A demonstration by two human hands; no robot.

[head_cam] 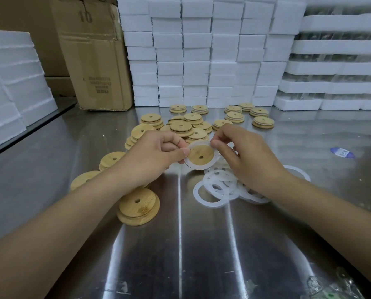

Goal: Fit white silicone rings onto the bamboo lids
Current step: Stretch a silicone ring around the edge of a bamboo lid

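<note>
- Pinching a bamboo lid [199,153] at its left edge, the left hand [156,152] has its thumb and curled fingers closed on it and holds it above the steel table [180,244].
- A white silicone ring [190,164] sits around the lid's face. The right hand [245,156] pinches the ring's upper right part between thumb and forefinger, with the other fingers curled.
- The held lid shows a small round hole a little off centre.
- A pile of loose rings [219,186] lies on the table, partly under the right hand and wrist.
- A heap of lids [186,126] lies just beyond the hands, and more lie singly further back.
- Other lids lie under and beside the left forearm, and the nearest lid stack [139,206] is two high.
- A cardboard box [94,61] at the back left bears a large "10". The smaller block of print lower on it is too blurred to read.
- A blue oval sticker [342,152] lies on the table at the right, and its writing cannot be read.
- White foam blocks [201,50] are stacked along the back.
</note>
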